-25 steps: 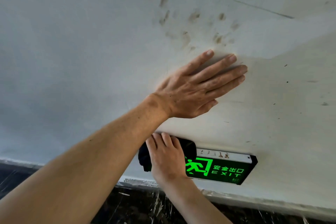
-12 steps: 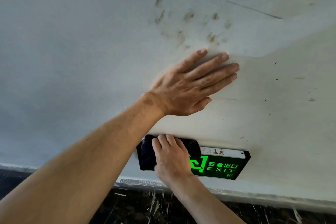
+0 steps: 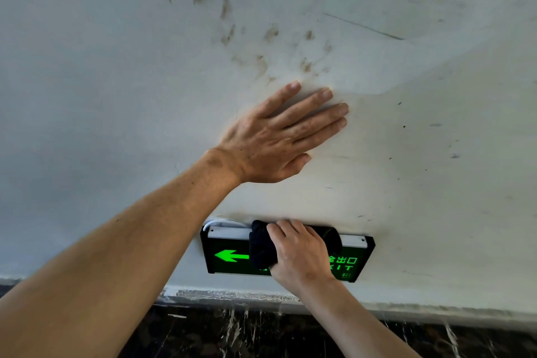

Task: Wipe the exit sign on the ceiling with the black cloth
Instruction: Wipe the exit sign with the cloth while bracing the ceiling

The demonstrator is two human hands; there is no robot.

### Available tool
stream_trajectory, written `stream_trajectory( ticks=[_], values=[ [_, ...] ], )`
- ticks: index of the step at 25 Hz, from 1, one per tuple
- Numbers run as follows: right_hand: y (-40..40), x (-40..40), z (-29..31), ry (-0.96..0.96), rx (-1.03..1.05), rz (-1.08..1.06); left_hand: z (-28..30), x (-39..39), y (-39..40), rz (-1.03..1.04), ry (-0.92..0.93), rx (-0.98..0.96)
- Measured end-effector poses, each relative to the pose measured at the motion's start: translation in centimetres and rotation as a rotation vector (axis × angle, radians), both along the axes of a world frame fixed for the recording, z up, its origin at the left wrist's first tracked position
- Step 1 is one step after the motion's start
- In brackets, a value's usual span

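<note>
The exit sign (image 3: 229, 256) is a black box with glowing green letters and a green left arrow, fixed under the white ceiling. My right hand (image 3: 302, 256) presses the black cloth (image 3: 260, 247) against the middle of the sign's face, covering the running-man symbol and part of the lettering. My left hand (image 3: 279, 136) lies flat on the ceiling above the sign, fingers spread, holding nothing.
The white ceiling (image 3: 436, 154) carries brown smudges (image 3: 229, 32) above my left hand and small dark specks to the right. A white cable (image 3: 215, 222) loops out at the sign's top left corner. A dark marble wall (image 3: 261, 334) runs along the bottom.
My right hand has slid the cloth rightwards along the sign, uncovering the green arrow on the left end and covering the running-man symbol. My left hand stays flat on the ceiling.
</note>
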State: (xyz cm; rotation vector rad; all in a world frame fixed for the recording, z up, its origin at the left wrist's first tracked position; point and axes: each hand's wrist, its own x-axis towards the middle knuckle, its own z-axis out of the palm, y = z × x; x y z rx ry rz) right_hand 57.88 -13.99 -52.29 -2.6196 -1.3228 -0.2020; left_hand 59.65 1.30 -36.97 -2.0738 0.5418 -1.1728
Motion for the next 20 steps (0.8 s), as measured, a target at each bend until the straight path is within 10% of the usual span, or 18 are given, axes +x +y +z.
stream_trajectory(
  ticks=[20],
  values=[
    [-8.1, 2.4, -1.3, 0.028, 0.183, -0.325, -0.3, 0.3, 0.3, -0.031, -0.032, 0.005]
  ],
)
